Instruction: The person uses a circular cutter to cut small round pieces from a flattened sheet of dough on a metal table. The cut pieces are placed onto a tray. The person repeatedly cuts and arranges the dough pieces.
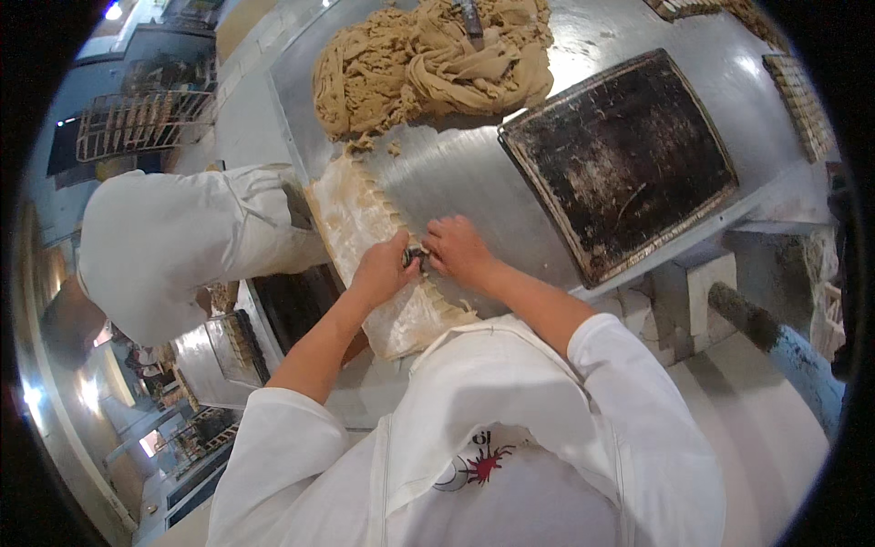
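A long flat sheet of pale dough (348, 198) with a scalloped right edge lies along the left side of the metal table. My left hand (384, 268) is closed around a small dark object (412, 257), perhaps a cutter, at that scalloped edge. Close beside it, my right hand (456, 251) has its fingers bent at the dough's edge; whether they pinch a piece of dough is too small to tell. Beyond both hands sits a large heap of brown dough (383, 75), with a dark-handled tool (472, 19) stuck in its top.
A dark, worn baking tray (622, 164) lies on the metal table (451, 171) at the right. At the left, a co-worker in white (171, 239) bends close to the table. Wire racks (143, 126) stand farther off, and a blue pipe (800, 362) is at the lower right.
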Available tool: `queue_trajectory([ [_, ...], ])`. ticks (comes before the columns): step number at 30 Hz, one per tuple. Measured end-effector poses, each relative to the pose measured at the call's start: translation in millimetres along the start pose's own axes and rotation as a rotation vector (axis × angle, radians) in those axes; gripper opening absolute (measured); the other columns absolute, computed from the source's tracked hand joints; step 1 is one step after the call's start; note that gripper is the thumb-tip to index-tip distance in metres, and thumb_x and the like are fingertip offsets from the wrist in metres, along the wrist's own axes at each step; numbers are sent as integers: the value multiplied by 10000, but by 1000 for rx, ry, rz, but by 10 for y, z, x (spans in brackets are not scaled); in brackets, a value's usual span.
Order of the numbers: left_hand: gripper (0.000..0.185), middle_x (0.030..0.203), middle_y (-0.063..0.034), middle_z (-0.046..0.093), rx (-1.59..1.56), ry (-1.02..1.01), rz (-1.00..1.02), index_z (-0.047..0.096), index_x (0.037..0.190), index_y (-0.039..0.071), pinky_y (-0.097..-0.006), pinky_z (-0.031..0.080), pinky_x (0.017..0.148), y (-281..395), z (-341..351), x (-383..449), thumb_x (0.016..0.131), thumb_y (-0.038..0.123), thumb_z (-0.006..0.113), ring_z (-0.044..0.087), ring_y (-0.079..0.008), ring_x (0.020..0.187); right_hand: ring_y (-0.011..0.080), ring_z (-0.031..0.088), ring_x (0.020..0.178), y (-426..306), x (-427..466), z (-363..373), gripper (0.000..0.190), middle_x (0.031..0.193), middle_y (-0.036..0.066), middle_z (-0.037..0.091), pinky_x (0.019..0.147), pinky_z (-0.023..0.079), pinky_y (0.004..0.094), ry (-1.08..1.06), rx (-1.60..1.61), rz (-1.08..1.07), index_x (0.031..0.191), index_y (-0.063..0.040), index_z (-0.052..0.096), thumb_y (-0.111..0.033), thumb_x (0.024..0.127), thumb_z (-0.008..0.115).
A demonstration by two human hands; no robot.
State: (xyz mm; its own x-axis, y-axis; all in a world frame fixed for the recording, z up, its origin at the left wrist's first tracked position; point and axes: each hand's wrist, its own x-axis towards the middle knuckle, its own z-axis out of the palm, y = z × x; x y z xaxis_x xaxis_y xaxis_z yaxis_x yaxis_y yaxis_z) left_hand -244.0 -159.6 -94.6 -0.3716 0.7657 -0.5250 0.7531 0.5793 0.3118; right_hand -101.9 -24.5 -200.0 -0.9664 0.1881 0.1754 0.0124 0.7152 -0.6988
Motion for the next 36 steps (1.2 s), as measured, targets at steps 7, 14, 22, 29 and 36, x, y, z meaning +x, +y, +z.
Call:
queue_trajectory([
  [7,338,1074,-135,656,-413,258,286,618,1207,38,-401,523,876,-186,337,-157,916,105,775,632,-315,992,331,615,1220,-199,-345,-113,456,1220,117,658,1035,514,471,117,288,328,1317,-88,701,-99,864,755],
  [14,497,1079,-50,660,-1199,79,20,651,1354,91,-289,534,701,442,49,-640,898,153,838,620,-129,845,235,682,1223,-436,-865,-527,553,1482,65,608,1035,586,377,-82,1537,579,1541,-118,535,-242,1039,731],
  [22,529,1194,-125,711,-537,563,672,604,1413,89,-424,606,825,1578,131,-896,923,73,802,729,-335,961,283,685,1261,-526,-1455,-863,614,1411,158,643,1018,616,407,34,2399,584,1535,-98,501,-329,1024,753],
  [29,538,1185,-134,707,-693,532,312,553,1474,96,-384,578,864,1659,97,-971,982,154,763,709,-279,993,268,726,1038,133,-1950,-1730,462,1182,109,713,934,612,401,394,1118,870,1321,-85,653,-117,892,819],
  [36,531,1182,-145,706,-762,510,210,535,1479,67,-379,556,947,1795,630,-986,1001,164,746,695,-253,1036,342,702,1047,626,-2109,-2045,371,1134,149,709,937,554,427,-40,248,579,1238,-73,679,-91,873,748],
])
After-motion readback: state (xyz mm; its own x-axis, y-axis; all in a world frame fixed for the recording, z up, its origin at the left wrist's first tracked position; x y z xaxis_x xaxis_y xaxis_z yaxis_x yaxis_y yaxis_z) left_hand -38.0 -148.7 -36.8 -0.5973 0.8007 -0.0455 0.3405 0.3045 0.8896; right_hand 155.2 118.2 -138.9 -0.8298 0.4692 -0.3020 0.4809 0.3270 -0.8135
